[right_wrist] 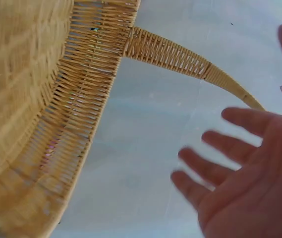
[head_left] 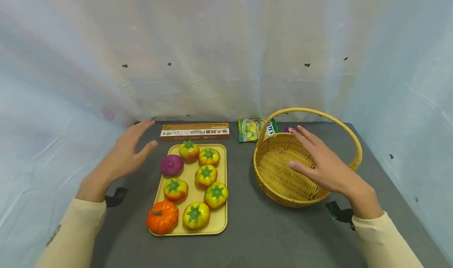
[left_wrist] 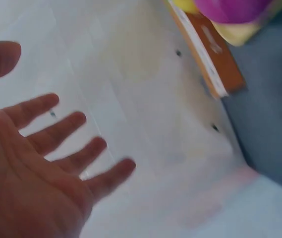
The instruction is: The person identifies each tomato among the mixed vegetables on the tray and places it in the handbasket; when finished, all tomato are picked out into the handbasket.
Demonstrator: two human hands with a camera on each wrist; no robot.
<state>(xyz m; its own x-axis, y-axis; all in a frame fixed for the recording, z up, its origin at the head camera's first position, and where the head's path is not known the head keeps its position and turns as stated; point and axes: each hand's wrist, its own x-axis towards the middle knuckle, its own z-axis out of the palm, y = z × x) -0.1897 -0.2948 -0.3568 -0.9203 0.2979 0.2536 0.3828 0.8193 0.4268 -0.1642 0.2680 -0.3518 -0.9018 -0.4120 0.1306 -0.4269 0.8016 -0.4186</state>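
Nearest the wearer, a pale sleeve (head_left: 72, 228) covers the left forearm, with another sleeve (head_left: 385, 240) on the right one; a dark strap (head_left: 116, 197) shows by the left wrist, and a second strap (head_left: 339, 212) by the right. The left hand (head_left: 122, 154) is raised over the dark table (head_left: 244, 236), its fingers spread, thumb apart, holding nothing. The right hand (head_left: 327, 166) is likewise spread and bare of any load, lying across the view of the basket (head_left: 265, 187); I cannot tell whether it touches it.

To the right of the left hand sits the tray (head_left: 187, 171). At its near left corner is the orange pumpkin (head_left: 162, 217); six yellow-red fruits (head_left: 206, 176) with green tops lie over the rest, and the purple onion (head_left: 172, 165) is at the edge closest to the left hand. The basket's handle (head_left: 308, 110) arches above the right fingertips.

Farther out, beyond the tray, lies the box (head_left: 194, 132). The green bag (head_left: 249, 130) is between the hands, past the basket's left side, and a purple packet (head_left: 290, 129) shows just beyond the right fingertips. A pale sheet (head_left: 226, 55) hangs behind everything.
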